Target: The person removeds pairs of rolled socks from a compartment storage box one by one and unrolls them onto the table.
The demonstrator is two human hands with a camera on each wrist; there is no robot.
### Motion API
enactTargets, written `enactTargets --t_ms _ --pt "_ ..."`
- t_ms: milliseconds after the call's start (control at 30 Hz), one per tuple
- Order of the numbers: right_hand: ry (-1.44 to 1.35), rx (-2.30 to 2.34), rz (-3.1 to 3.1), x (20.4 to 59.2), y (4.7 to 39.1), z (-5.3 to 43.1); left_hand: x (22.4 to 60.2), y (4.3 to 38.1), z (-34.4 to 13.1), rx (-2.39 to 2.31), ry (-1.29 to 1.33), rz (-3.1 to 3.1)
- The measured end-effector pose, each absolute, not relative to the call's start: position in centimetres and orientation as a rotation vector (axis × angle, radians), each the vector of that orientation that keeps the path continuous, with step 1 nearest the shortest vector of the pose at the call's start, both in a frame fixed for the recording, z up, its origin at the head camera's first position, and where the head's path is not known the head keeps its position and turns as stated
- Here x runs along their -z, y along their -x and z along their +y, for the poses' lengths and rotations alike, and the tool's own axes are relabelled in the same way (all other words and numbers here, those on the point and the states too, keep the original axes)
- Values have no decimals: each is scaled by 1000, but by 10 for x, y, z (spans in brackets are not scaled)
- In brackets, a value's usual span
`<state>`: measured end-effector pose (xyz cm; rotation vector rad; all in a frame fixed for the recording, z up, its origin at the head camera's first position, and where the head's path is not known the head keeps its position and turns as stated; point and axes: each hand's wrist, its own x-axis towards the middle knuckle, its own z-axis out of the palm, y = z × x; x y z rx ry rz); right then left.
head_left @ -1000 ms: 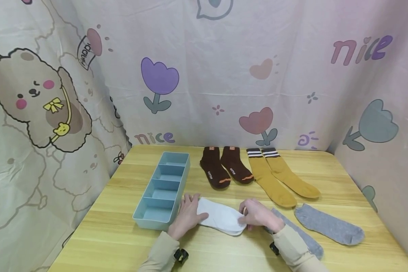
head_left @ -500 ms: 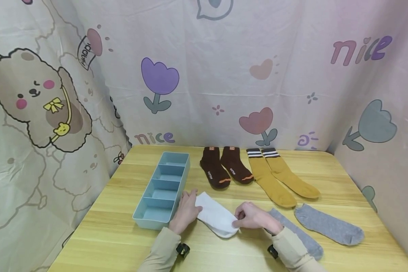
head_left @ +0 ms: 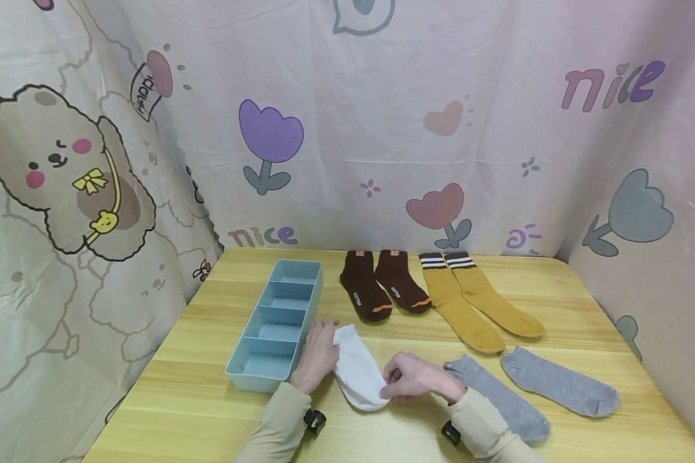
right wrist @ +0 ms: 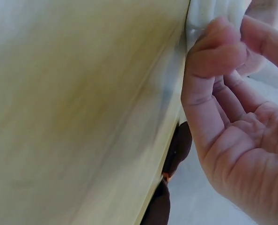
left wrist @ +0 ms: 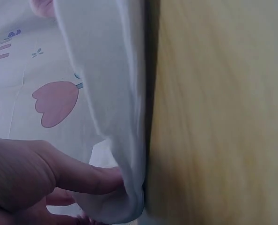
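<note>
White socks [head_left: 356, 370], layered one on the other, lie aslant on the table just right of the blue box. At their far left edge my left hand [head_left: 318, 354] holds them; in the left wrist view its thumb [left wrist: 90, 178] presses on the white fabric [left wrist: 101, 70], with other fingers beyond, partly hidden. My right hand [head_left: 411, 376] pinches the right edge near the toe. From the right wrist view, thumb and forefinger meet at the sock's edge [right wrist: 209, 16], while the remaining fingers curl behind.
A light blue box [head_left: 266, 360] with several compartments stands to the left. Brown socks [head_left: 365, 289] and yellow socks [head_left: 466, 308] lie at the back. Two grey socks [head_left: 562, 382] are at the right, one [head_left: 498, 399] close to my right forearm.
The white socks have swung round, their toe end moving left and toward me. My right hand has travelled left with that end; my left hand has shifted only slightly.
</note>
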<state>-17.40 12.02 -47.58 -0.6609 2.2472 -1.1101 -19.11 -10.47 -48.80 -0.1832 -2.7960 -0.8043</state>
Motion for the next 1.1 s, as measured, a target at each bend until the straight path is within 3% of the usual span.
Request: enactTargets --t_ms 733,1100 --pt "715 1289 2168 478 173 122 479 196 -104 824 209 -2683" --pt "750 1320 2219 465 177 165 461 202 -90 1134 224 -2667"
